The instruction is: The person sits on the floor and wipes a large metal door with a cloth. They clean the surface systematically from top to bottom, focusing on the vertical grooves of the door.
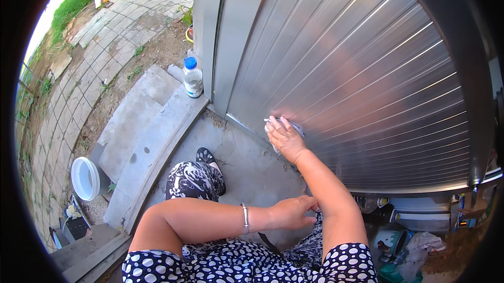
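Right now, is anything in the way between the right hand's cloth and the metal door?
Nothing visible: the right hand holds the cloth at the door. The left hand is lower, beside the right forearm.

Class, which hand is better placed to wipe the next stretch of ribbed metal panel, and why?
Probably the right hand: it holds a pale cloth at the ribbed panel. The left hand is farther back, near the right forearm, no cloth visible.
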The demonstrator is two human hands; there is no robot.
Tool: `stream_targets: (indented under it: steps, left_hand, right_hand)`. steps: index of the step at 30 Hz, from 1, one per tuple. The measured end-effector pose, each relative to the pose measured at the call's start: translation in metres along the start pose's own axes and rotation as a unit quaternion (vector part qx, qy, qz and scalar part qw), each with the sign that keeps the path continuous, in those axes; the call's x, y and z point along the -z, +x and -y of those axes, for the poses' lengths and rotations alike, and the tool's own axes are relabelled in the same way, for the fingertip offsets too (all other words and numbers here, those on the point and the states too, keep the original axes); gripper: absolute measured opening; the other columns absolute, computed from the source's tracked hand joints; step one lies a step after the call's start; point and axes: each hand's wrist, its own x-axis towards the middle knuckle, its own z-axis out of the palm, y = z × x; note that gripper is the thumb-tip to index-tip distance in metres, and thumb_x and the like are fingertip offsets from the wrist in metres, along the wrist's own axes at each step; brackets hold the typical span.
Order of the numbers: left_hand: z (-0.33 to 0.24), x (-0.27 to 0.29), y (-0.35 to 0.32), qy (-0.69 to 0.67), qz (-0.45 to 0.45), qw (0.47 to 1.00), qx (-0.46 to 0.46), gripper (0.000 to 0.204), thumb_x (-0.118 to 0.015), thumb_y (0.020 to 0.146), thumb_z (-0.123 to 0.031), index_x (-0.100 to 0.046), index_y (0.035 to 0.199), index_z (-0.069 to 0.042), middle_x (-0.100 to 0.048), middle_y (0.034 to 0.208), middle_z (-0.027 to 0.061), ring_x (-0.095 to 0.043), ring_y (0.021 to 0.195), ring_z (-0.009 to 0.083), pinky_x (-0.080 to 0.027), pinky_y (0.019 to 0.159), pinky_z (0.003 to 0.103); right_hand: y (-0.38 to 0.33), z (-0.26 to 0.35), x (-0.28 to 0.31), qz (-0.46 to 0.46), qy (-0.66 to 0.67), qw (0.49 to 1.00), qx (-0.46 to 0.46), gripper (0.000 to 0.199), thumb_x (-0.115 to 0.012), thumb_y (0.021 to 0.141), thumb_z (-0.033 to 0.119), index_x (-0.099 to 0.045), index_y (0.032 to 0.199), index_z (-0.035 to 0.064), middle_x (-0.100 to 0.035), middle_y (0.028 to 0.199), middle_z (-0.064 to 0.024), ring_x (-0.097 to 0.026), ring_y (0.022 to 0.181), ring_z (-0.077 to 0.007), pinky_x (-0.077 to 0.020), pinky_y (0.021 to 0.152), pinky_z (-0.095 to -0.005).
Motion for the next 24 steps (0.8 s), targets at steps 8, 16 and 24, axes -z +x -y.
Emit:
stream_targets:
  steps: [8,16,24]
  left_hand:
    - [0.011,0.003,0.018,0.042,-0.046,0.997,-0.040,0.034,-0.065,0.085,-0.028,-0.055,0.108,-0.005,-0.062,0.104,0.0138,-0.060,0.100,0.0311,-0.048,0.086,0.039]
    - [0.012,0.017,0.016,0.063,-0.063,0.996,-0.029,0.032,-0.064,0.086,-0.030,-0.056,0.105,-0.006,-0.063,0.103,0.0132,-0.060,0.099,0.0309,-0.049,0.085,0.040]
    - [0.009,0.012,0.009,0.073,-0.030,0.997,-0.013,0.035,-0.063,0.086,-0.032,-0.056,0.109,-0.006,-0.062,0.105,0.0126,-0.060,0.100,0.0299,-0.048,0.086,0.039]
  right_hand:
    - [0.033,-0.076,0.138,-0.087,-0.064,0.991,-0.080,0.029,-0.054,0.085,0.018,-0.064,0.112,0.0160,-0.054,0.127,-0.0044,-0.036,0.134,-0.0242,-0.0228,0.111,-0.0436]
    - [0.062,-0.183,0.310,-0.345,-0.186,0.905,-0.166,0.058,-0.065,0.076,-0.003,-0.054,0.126,0.0239,-0.046,0.137,0.0006,-0.039,0.130,-0.0242,-0.0340,0.107,-0.0406]
    - [0.086,-0.158,0.242,-0.285,-0.156,0.932,-0.161,0.043,-0.062,0.077,0.008,-0.061,0.117,0.0238,-0.052,0.129,0.0038,-0.044,0.123,-0.0204,-0.0327,0.102,-0.0380]
